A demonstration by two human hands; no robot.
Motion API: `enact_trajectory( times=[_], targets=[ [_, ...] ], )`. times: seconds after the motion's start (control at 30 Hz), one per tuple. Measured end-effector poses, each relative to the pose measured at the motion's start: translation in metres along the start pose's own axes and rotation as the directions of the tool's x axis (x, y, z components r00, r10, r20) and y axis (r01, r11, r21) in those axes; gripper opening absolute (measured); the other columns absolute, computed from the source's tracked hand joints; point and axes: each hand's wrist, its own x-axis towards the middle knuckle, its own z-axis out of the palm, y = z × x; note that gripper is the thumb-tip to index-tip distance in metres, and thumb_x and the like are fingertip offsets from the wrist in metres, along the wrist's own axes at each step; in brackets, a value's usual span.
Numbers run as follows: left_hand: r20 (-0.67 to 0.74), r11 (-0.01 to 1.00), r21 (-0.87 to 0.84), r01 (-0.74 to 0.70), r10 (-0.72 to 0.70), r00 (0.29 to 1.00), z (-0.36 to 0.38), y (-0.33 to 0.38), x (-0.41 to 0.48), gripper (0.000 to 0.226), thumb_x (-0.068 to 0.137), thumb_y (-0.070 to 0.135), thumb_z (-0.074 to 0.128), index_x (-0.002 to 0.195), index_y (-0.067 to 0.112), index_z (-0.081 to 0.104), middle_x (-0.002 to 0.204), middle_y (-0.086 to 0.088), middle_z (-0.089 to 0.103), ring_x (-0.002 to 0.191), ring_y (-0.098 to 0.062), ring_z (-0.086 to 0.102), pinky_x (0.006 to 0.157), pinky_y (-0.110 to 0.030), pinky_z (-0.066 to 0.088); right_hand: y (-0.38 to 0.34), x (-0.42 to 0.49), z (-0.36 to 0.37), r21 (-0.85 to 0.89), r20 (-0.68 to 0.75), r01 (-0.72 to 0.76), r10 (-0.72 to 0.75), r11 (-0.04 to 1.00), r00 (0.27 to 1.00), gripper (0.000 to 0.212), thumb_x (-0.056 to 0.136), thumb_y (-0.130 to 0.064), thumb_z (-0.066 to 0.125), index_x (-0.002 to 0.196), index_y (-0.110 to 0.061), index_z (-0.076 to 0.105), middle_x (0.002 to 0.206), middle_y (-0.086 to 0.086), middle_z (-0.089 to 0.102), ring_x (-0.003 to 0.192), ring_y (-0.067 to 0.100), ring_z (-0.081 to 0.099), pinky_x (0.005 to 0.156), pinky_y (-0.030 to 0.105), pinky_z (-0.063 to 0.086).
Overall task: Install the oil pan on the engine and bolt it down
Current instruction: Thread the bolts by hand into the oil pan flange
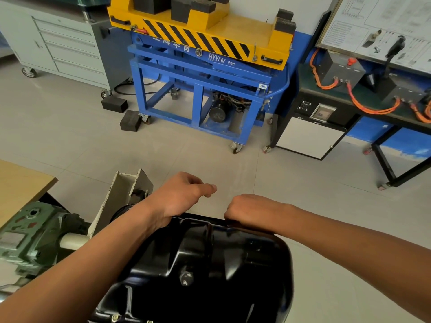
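The black oil pan (210, 264) fills the bottom middle, bottom side up, with its drain bolt (185, 278) facing me. A flange bolt (114, 318) shows at the near left edge. The engine under the pan is hidden. My left hand (182, 194) hangs past the pan's far left rim. Its wrist lies on the rim, its fingers are loosely curled, its thumb points right, and nothing shows in it. My right hand (247, 208) curls down over the far rim with its fingertips on the flange. What lies under them is hidden.
A green gearbox (35, 236) and a white bracket (121, 197) of the stand sit left of the pan. A wooden tabletop (21, 183) is at the far left. Across the tiled floor stand a blue and yellow lift cart (200, 73), a grey drawer cabinet (65, 43) and a training bench with orange cables (363, 94).
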Motion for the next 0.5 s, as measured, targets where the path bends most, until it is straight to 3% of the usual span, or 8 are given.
enact_trajectory(
  times=[0.07, 0.13, 0.2, 0.27, 0.33, 0.37, 0.43, 0.5],
  targets=[
    [-0.005, 1.000, -0.003, 0.003, -0.003, 1.000, -0.0008, 0.0007, -0.0026, 0.025, 0.090, 0.039, 0.069, 0.081, 0.016, 0.071, 0.038, 0.018, 0.048, 0.054, -0.008, 0.047, 0.103, -0.059, 0.042, 0.0008, -0.0028, 0.0001, 0.000, -0.017, 0.013, -0.013, 1.000, 1.000, 0.018, 0.097, -0.017, 0.053, 0.092, -0.006, 0.065, 0.083, 0.014, 0.059, 0.075, 0.031, 0.059, 0.063, 0.041, 0.048],
    [-0.006, 1.000, 0.002, 0.003, -0.003, 1.000, -0.0017, 0.0009, -0.0038, 0.025, 0.090, 0.040, 0.069, 0.081, 0.017, 0.071, 0.039, 0.016, 0.051, 0.081, -0.025, 0.060, 0.106, -0.060, 0.040, 0.0017, -0.0055, -0.0006, 0.022, -0.029, 0.050, -0.049, 0.999, 0.998, 0.019, 0.099, -0.019, 0.053, 0.099, -0.009, 0.069, 0.085, 0.009, 0.059, 0.076, 0.025, 0.058, 0.063, 0.039, 0.048],
    [-0.016, 1.000, -0.003, -0.003, 0.003, 1.000, -0.0018, 0.0012, -0.0035, 0.025, 0.089, 0.040, 0.070, 0.080, 0.018, 0.071, 0.053, 0.008, 0.063, 0.103, -0.029, 0.052, 0.106, -0.059, 0.040, 0.0020, -0.0060, -0.0024, 0.033, -0.020, 0.083, -0.082, 0.996, 0.996, 0.019, 0.099, -0.020, 0.054, 0.104, -0.012, 0.071, 0.087, 0.006, 0.058, 0.077, 0.021, 0.056, 0.060, 0.035, 0.044],
    [-0.025, 1.000, -0.016, -0.003, 0.002, 1.000, -0.0013, 0.0013, -0.0031, 0.024, 0.089, 0.039, 0.070, 0.078, 0.018, 0.071, 0.073, 0.005, 0.064, 0.097, -0.026, 0.057, 0.104, -0.059, 0.041, 0.0021, -0.0048, -0.0034, 0.026, -0.010, 0.091, -0.091, 0.996, 0.996, 0.019, 0.098, -0.019, 0.055, 0.099, -0.010, 0.071, 0.086, 0.007, 0.056, 0.076, 0.023, 0.055, 0.056, 0.032, 0.036],
    [-0.025, 1.000, -0.011, 0.006, -0.006, 1.000, -0.0007, 0.0011, -0.0031, 0.024, 0.090, 0.038, 0.070, 0.075, 0.019, 0.069, 0.052, 0.006, 0.063, 0.065, -0.014, 0.060, 0.096, -0.057, 0.045, 0.0010, -0.0027, -0.0021, 0.007, -0.002, 0.070, -0.070, 0.998, 0.998, 0.019, 0.097, -0.018, 0.055, 0.095, -0.007, 0.070, 0.087, 0.010, 0.059, 0.077, 0.026, 0.056, 0.058, 0.035, 0.038],
    [-0.023, 1.000, -0.005, 0.012, -0.012, 1.000, -0.0006, 0.0014, -0.0034, 0.025, 0.090, 0.038, 0.070, 0.075, 0.019, 0.069, 0.042, 0.013, 0.056, 0.059, -0.010, 0.057, 0.094, -0.055, 0.046, 0.0001, -0.0019, -0.0016, -0.008, 0.007, 0.053, -0.053, 0.999, 0.999, 0.019, 0.097, -0.019, 0.054, 0.094, -0.007, 0.069, 0.088, 0.011, 0.060, 0.079, 0.028, 0.058, 0.062, 0.038, 0.043],
    [-0.013, 1.000, -0.002, 0.019, -0.019, 1.000, -0.0008, 0.0018, -0.0038, 0.025, 0.090, 0.038, 0.069, 0.076, 0.018, 0.069, 0.039, 0.017, 0.051, 0.085, -0.023, 0.063, 0.102, -0.057, 0.042, -0.0011, -0.0015, -0.0014, -0.031, 0.022, 0.018, -0.018, 0.999, 1.000, 0.019, 0.096, -0.019, 0.053, 0.094, -0.007, 0.067, 0.091, 0.013, 0.061, 0.082, 0.032, 0.059, 0.067, 0.042, 0.049],
    [-0.008, 1.000, -0.025, 0.018, -0.019, 1.000, -0.0016, 0.0026, -0.0045, 0.024, 0.090, 0.038, 0.069, 0.078, 0.018, 0.069, 0.050, 0.009, 0.062, 0.113, -0.038, 0.051, 0.108, -0.059, 0.037, -0.0012, -0.0027, -0.0016, -0.033, 0.012, 0.012, -0.011, 0.999, 1.000, 0.020, 0.097, -0.020, 0.053, 0.097, -0.008, 0.068, 0.091, 0.012, 0.062, 0.082, 0.031, 0.060, 0.067, 0.041, 0.049]
  ],
)
